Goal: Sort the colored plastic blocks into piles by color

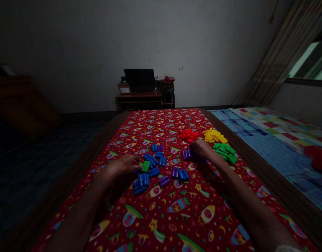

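My left hand (126, 163) is at the left side of the loose blocks, thumb and fingers apart. Its thumb tip meets the left edge of a ribbed green block (145, 166), and a purple block shows partly beneath the hand. Around it lie several ribbed blue blocks (143, 180). On the right, my right hand (202, 149) is curled down with its fingertips hidden, beside a row of purple blocks (187, 153). Between the hands lie another purple block (164, 181) and a blue pair (183, 174).
Beyond my right hand are piles of red blocks (188, 135), yellow blocks (214, 135) and green blocks (226, 153). A red patterned cloth (182, 218) covers the long table. A patchwork-covered surface (255, 140) adjoins on the right; a desk with a monitor (140, 79) stands at the wall.
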### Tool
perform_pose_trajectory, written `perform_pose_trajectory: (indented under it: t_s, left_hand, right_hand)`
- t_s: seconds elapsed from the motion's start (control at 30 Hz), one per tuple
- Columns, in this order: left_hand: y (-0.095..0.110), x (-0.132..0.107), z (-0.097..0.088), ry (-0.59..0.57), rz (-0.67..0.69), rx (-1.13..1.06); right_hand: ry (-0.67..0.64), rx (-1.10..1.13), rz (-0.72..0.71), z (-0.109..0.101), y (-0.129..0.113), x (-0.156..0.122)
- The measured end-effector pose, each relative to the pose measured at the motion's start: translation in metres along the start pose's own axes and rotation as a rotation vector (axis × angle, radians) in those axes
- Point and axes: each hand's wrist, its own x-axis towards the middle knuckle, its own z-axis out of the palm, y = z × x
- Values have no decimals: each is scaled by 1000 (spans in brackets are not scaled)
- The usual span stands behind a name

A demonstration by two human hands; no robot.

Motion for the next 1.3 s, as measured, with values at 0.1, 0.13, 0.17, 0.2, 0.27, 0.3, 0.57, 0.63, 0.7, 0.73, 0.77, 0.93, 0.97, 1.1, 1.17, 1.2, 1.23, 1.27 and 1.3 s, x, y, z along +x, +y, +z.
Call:
perform_pose_trajectory:
  t_s: [0.1, 0.13, 0.17, 0.2, 0.27, 0.3, 0.57, 0.63, 0.7, 0.73, 0.77, 0.93, 0.97, 1.1, 1.17, 1.2, 1.23, 1.27, 1.3]
  left_hand:
    - [11, 4, 5, -61, 27, 4]
    - [14, 6, 5, -50, 34, -1]
    - [15, 8, 5, -35, 39, -16]
    - [14, 9, 4, -17, 45, -38]
    - [9, 10, 0, 20, 38, -82]
    - [6, 9, -4, 45, 28, -97]
    - [47, 1, -16, 440, 102, -441]
    - [69, 0, -6, 452, 213, -584]
    - [85, 0, 5, 443, 304, -654]
    - [89, -1, 8, 439, 329, -672]
    - [90, -1, 10, 440, 338, -678]
    - [70, 2, -3, 532, 270, -488]
    - [64, 3, -6, 513, 249, -427]
    - [44, 6, -4, 281, 159, -213]
    - [39, 7, 4, 166, 123, -154]
    - [37, 7, 8, 131, 106, -135]
    - [36, 8, 12, 115, 94, -120]
    - [36, 8, 13, 118, 87, -110]
    - [36, 9, 14, 137, 82, -110]
  right_hand:
    - [15, -13, -23, 1, 2, 0]
    - [58, 0, -23, 1, 3, -1]
    - [103, 17, -22, 0, 3, -2]
    - [142, 36, -25, -1, 3, -3]
    - [194, 72, -40, -4, 1, -4]
    - [212, 91, -57, -5, -1, -5]
    - [231, 535, -434, -8, -75, -26]
    - [208, 637, -490, -7, -96, -33]
    - [212, 658, -494, -7, -106, -35]
    - [219, 650, -483, -8, -105, -35]
    - [228, 638, -462, -11, -102, -34]
    - [262, 509, -264, -29, -54, -30]
    - [253, 459, -224, -30, -42, -33]
    - [234, 355, -106, -14, -5, -49]
    - [239, 352, -84, 1, 6, -56]
    - [251, 344, -80, 8, 10, -57]
    - [269, 331, -79, 14, 12, -58]
    - [299, 319, -77, 17, 14, -58]
    - [335, 310, -78, 19, 13, -58]
